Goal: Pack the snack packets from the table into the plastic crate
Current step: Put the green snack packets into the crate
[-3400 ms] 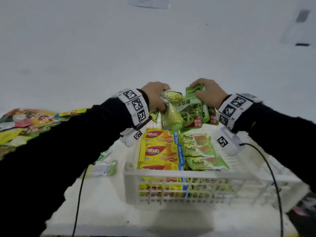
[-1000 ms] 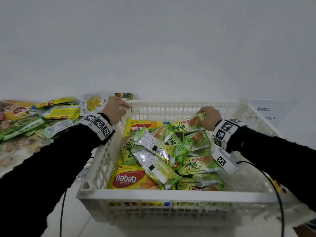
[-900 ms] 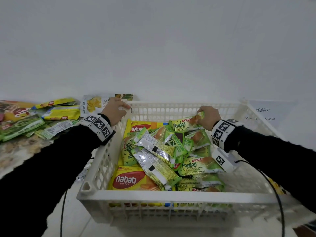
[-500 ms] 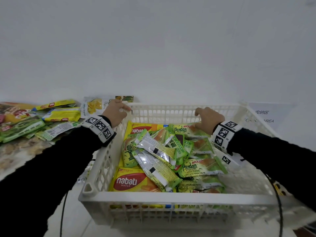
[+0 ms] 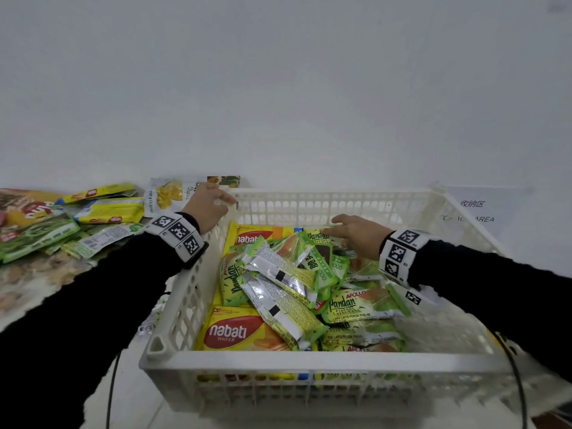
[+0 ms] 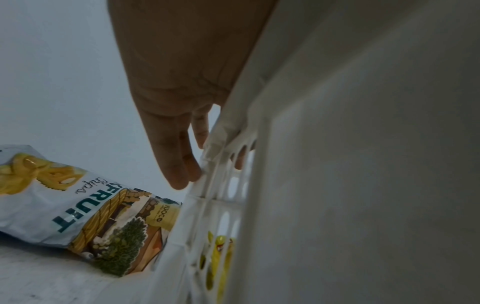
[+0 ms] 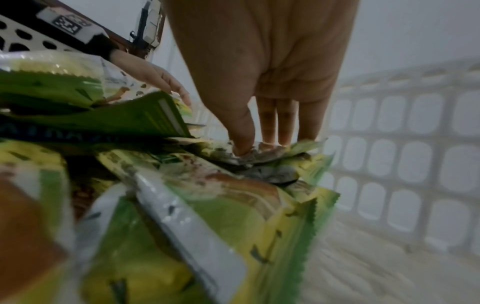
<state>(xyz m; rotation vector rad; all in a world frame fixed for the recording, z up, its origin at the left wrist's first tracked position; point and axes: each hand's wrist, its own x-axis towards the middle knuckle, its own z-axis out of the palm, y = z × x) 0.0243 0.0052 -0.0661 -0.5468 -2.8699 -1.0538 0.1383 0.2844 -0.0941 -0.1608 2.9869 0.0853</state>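
The white plastic crate (image 5: 309, 360) holds a heap of green Pandan cake packets (image 5: 362, 305) and yellow Nabati wafer packs (image 5: 235, 331). My left hand (image 5: 207, 209) grips the crate's far left corner. In the left wrist view its fingers (image 6: 176, 164) lie down the outer wall (image 6: 337, 164), with the thumb behind the slots. My right hand (image 5: 353, 235) hovers low over the back of the heap with its fingers stretched out. In the right wrist view its fingertips (image 7: 241, 144) touch a crumpled packet end (image 7: 262, 159). That Pandan packet (image 5: 315, 236) lies flat at the back.
More snack packets (image 5: 108, 210) lie on the table left of the crate, and a jackfruit chips bag (image 5: 170, 195) leans by the far left corner. A white wall stands close behind. A printed label (image 5: 473, 210) lies at the right, and a black cable (image 5: 520, 382) hangs near the front.
My right hand laid the Pandan packet it was gripping down at the back of the heap and straightened its fingers. The left hand stayed on the crate's corner.
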